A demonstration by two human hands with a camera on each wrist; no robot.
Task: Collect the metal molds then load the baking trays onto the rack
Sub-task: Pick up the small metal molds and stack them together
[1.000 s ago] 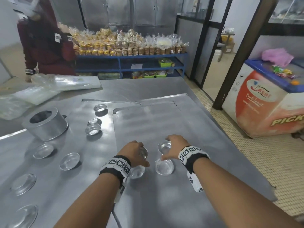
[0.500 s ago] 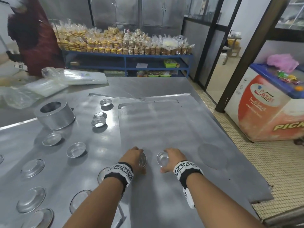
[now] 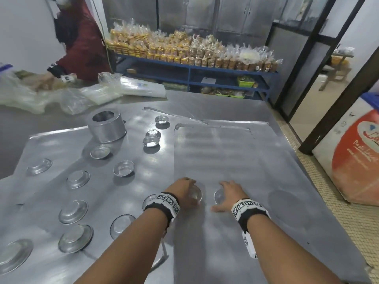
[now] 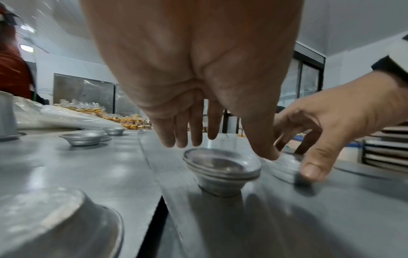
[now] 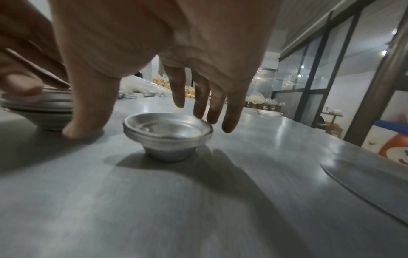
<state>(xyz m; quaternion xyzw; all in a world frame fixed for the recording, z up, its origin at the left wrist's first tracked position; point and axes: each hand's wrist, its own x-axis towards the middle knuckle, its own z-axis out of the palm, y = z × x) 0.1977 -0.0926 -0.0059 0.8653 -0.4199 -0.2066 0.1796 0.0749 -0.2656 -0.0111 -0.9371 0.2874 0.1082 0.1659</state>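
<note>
Two short stacks of nested round metal molds stand on the near end of the right baking tray. My left hand hovers over the left stack with straight fingers, its thumb down beside the rim. My right hand arches over the right stack, with the thumb on the tray and the fingertips at the far rim. Neither hand grips a stack. Several loose molds, such as one near the middle, lie scattered on the left tray.
A tall round tin stands at the back of the left tray. Plastic bags lie at the far table end, where a person in red works. The table edge and a chest freezer are on the right.
A second ago two more single molds lay in front of my hands; now only the two stacks stand there. Both hands have stayed over the stacks while the head view shifted.
</note>
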